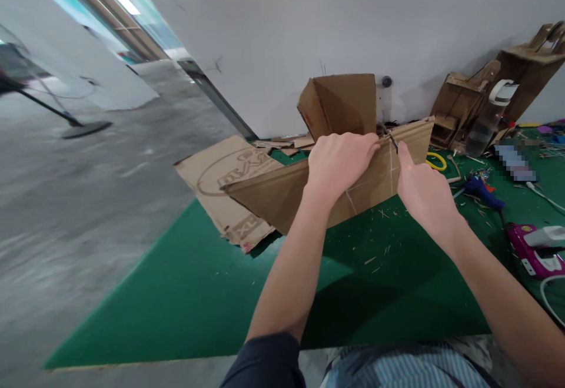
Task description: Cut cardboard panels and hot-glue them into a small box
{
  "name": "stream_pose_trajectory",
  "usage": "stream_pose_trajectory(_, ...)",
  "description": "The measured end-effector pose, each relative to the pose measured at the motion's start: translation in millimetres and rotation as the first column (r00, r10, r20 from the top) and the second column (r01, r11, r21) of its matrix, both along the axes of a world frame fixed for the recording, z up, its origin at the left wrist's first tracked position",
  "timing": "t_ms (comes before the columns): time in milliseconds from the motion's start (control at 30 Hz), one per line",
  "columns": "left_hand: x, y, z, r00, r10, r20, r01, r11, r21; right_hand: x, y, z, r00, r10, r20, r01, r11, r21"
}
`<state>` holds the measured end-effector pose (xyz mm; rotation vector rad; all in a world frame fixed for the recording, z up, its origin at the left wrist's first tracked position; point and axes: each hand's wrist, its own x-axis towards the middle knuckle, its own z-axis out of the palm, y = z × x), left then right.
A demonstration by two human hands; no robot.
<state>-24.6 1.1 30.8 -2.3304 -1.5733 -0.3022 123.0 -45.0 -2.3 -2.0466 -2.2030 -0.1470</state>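
Left hand [341, 163]: grips the long cardboard [371, 188]
Right hand [424, 191]: grips a thin dark tool [391, 137]
Brown box [348, 105]: near the back edge of the green table [176, 299]

You show a bare left forearm [293, 270] and right forearm [477, 270], a dark navy sleeve [267, 364] at six o'clock, and blue striped clothing [406, 369] at five o'clock.

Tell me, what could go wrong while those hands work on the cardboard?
The slim tool at the right hand might slip toward the left hand, which grips the top edge of the cardboard panel close by. The panel, held up on a slant, could bend or tip if pressed hard. The blue glue gun lies beside the right hand, so a sideways swing might knock it.
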Motion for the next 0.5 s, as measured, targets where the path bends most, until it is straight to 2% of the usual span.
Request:
stream_pose_trajectory(100, -0.1, 0.8, -0.5, 1.000, 0.010, 0.009, -0.010, 1.000, -0.006, -0.2, 2.3, -3.9, 1.000, 0.002, 0.011, -0.002, 1.000, 0.013)
stream_pose_trajectory(300, -2.0, 3.0, -3.6, 0.999, 0.017, 0.040, -0.017, 1.000, -0.006, 1.0, -0.1, -23.9, 1.000, -0.006, 0.016, 0.006, 0.999, 0.036)
stream_pose_trajectory(500, -2.5, 2.7, -3.4, 0.997, -0.013, 0.071, 0.015, 0.999, -0.029, 1.8, -7.3, -35.9, 0.999, -0.045, 0.031, 0.044, 0.998, 0.043)
